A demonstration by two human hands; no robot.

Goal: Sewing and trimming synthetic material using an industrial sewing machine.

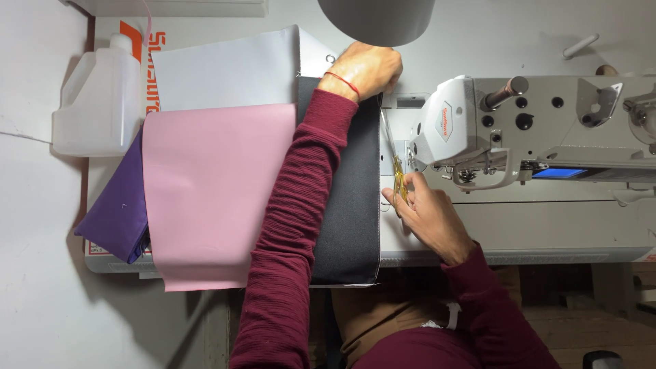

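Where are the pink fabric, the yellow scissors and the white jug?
pink fabric [215, 191], head view, middle of the sheet.
yellow scissors [399, 179], head view, on the handles by the right hand.
white jug [99, 102], head view, on its body.
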